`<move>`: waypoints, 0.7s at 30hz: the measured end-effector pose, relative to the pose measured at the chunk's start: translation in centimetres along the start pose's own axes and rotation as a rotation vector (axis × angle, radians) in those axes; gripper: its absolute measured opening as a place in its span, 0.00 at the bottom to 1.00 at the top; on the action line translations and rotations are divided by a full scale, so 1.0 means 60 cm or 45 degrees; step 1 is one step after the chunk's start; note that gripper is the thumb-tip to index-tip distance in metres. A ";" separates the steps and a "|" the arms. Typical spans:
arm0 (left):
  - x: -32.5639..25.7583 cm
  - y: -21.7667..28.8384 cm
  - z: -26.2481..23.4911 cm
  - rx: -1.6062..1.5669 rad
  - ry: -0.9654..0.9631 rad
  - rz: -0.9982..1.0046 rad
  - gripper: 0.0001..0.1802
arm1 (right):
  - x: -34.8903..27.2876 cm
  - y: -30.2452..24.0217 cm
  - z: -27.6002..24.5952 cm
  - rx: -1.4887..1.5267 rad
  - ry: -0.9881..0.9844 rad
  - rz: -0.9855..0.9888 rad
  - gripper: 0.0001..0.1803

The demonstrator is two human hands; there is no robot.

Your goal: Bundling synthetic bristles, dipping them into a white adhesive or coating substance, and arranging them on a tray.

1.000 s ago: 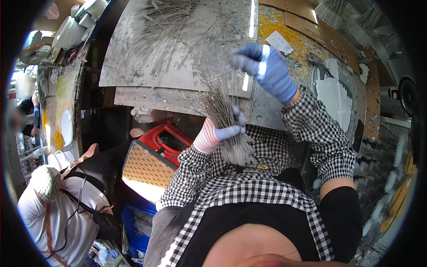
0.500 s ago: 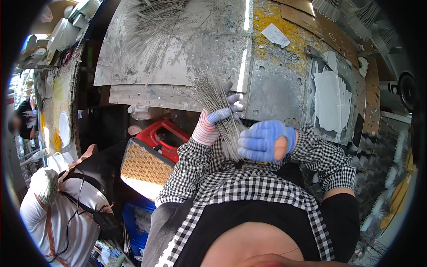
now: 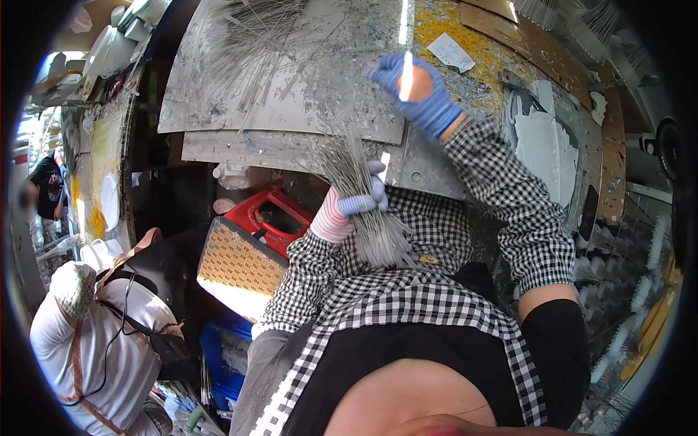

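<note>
My left hand (image 3: 356,204), in a striped glove with bluish fingers, is closed around a bundle of thin wire brushes (image 3: 342,166). Grey wire stems fan out above the fist, and pale bristly ends spread below it, over my checked apron (image 3: 432,218). Above the metal-topped workbench (image 3: 349,80) is my right hand (image 3: 422,87) in a blue glove, away from the bundle. Its fingers bend to the left, partly hidden and slightly blurred, so whether they hold anything does not show. A loose heap of similar wires (image 3: 251,43) lies on the far left of the bench.
A paper slip (image 3: 451,52) lies on the yellow-stained bench area, left of a white-smeared patch (image 3: 542,145). Below the bench edge stand a red plastic stool (image 3: 269,218) and a patterned board (image 3: 240,265). Another person (image 3: 109,341) in white is close on my left.
My right hand has left the lower end of the bundle and moved up and forward over the bench. The left hand keeps its hold, and the bristly ends are now uncovered.
</note>
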State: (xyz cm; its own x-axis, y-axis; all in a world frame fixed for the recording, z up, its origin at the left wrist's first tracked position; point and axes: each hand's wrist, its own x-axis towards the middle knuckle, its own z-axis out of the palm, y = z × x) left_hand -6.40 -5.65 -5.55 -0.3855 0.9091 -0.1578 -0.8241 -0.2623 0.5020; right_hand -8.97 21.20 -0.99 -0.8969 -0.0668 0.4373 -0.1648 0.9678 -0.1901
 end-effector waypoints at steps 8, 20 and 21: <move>-0.030 0.013 0.030 0.178 -0.185 -0.151 0.36 | 0.020 -0.062 -0.120 0.818 -0.163 0.463 0.23; -0.036 0.013 0.049 0.260 0.040 -0.100 0.32 | 0.027 0.024 -0.240 1.301 0.149 0.547 0.16; -0.039 0.014 0.049 0.257 0.046 -0.098 0.32 | 0.018 0.001 -0.236 1.305 0.143 0.547 0.16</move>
State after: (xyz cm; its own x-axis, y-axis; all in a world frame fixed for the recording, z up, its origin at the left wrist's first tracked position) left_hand -4.96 -7.04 -2.26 -0.3420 0.9109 -0.2307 -0.7535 -0.1191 0.6466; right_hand -4.15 24.63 11.95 -0.9270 0.2977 0.2280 -0.1568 0.2444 -0.9569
